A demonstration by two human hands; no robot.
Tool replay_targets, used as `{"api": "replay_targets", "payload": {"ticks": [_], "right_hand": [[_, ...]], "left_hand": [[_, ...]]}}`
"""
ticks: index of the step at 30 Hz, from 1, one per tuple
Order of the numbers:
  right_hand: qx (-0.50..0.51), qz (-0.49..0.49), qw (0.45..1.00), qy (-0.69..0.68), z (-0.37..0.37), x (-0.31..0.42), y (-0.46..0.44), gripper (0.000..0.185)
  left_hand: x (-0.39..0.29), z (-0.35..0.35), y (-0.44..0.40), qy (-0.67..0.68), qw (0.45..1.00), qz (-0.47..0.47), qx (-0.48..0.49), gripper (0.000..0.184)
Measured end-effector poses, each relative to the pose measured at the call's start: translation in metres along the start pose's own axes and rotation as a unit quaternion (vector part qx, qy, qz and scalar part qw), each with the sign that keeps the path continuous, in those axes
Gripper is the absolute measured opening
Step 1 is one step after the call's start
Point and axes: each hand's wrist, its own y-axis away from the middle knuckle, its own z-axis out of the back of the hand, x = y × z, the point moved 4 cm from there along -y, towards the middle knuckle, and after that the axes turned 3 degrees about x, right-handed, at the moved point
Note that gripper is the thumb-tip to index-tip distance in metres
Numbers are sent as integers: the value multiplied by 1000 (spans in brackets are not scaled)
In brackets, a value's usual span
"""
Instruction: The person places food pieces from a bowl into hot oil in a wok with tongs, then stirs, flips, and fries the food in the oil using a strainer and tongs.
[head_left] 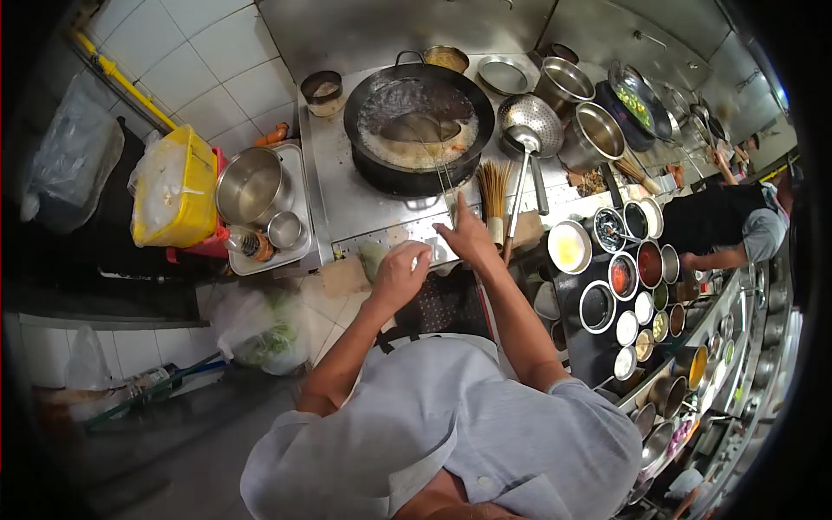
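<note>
Right hand (471,236), just right of the middle of the frame, appears to grip the near end of a long-handled wire tool (442,166), its index finger stretched along the handle and its thumb spread out to the left. The tool's handle crosses the near rim of a large black wok (400,180) in the upper middle of the frame, and its far end is inside, over the dark, rounded, mesh-like shape in the foaming liquid (394,153). A small reddish-brown piece of something shows near the handle; steam or glare blurs that part, so what it is cannot be told.

Left hand (400,276) is to the left of the right hand and apart from it, near the front edge of the steel stove top (334,198), with its fingers loosely curled.

Just right of the wok are a bamboo brush (495,192), a steel ladle (523,140) and a perforated skimmer (542,118), the ladle's bowl lying over the skimmer. Steel pots stand beyond them at upper right. Left of the stove, a metal tray (302,173) carries a large steel pot (251,187), a smaller pot (285,230) and a bottle (251,245), beside a yellow container (176,192). Bowls of sauces and seasonings cover a dark counter (569,290) at right, and another person (726,217) stands beyond it near the right edge.
</note>
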Motion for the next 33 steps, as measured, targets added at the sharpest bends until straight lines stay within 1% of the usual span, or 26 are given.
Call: {"api": "replay_targets", "payload": {"ticks": [1, 2, 3, 5, 6, 7, 8, 9, 11, 12, 13, 14, 15, 16, 17, 18, 19, 21, 22, 24, 25, 27, 29, 31, 32, 33], "right_hand": [[28, 12, 998, 58, -10, -1, -11, 80], [52, -26, 991, 118, -23, -10, -26, 68], [53, -23, 991, 122, -18, -11, -34, 68], [23, -48, 986, 158, -5, -18, -43, 57], [19, -65, 986, 149, 18, -9, -41, 49], [15, -58, 990, 126, 30, -17, -41, 45], [12, -31, 991, 128, 45, -21, -39, 44], [9, -3, 992, 129, 61, -26, -34, 44], [17, 22, 990, 137, 89, -38, -23, 44], [0, 39, 992, 123, 103, -43, -14, 48], [3, 43, 992, 121, 118, -39, -5, 48], [24, 36, 995, 90, 135, -32, 6, 48], [43, 28, 997, 59, 144, -31, 13, 47], [42, 29, 997, 56, 148, -36, 19, 47], [52, 38, 998, 28, 151, -40, 25, 47], [60, 47, 997, 0, 153, -43, 27, 48], [73, 37, 997, -3, 152, -43, 25, 48], [78, 18, 990, 112, 131, -64, 1, 47], [77, 19, 991, 110, 118, -70, -16, 47], [15, 62, 994, 89, 106, -68, -42, 44], [13, 64, 994, 86, 107, -68, -42, 44], [14, 83, 996, 15, 113, -62, -43, 45], [7, 86, 996, 4, 130, -54, -21, 46], [45, 22, 999, -1, 142, -60, -2, 46], [33, 44, 998, -22, 140, -66, 2, 46], [37, 45, 998, -20, 134, -73, -2, 46]], "left_hand": [[4, 5, -4, -9, 1000, 10, -18, 18], [8, 7, -10, -17, 999, 19, -37, 19], [10, 6, -16, -15, 999, 20, -42, 19], [13, 0, -24, -74, 995, 24, -69, 24], [18, -6, -29, -74, 994, 32, -75, 24], [24, -13, -39, -110, 991, 19, -74, 29], [30, -20, -49, -147, 987, 4, -72, 34], [36, -28, -60, -148, 986, 11, -78, 34], [43, -45, -83, -232, 970, -3, -74, 47], [46, -52, -94, -233, 971, 9, -51, 57], [46, -57, -103, -236, 970, 13, -53, 57], [46, -64, -111, -264, 964, 15, -41, 59], [47, -70, -119, -291, 956, 16, -28, 61], [49, -76, -125, -303, 952, 28, -15, 65], [49, -81, -130, -305, 952, 27, -14, 65], [51, -86, -134, -315, 948, 48, 7, 64], [52, -91, -138, -325, 943, 69, 28, 64], [50, -98, -138, -333, 941, 64, 14, 62], [51, -99, -138, -342, 938, 60, 1, 61], [51, -99, -139, -352, 935, 49, -18, 59], [52, -96, -141, -358, 932, 38, -38, 56], [68, -93, -150, -376, 925, 19, -46, 54], [71, -91, -149, -390, 919, 3, -52, 52], [66, -86, -152, -315, 948, 26, -46, 50], [62, -85, -151, -314, 948, 30, -49, 50], [58, -84, -150, -308, 950, 36, -45, 52]]}}
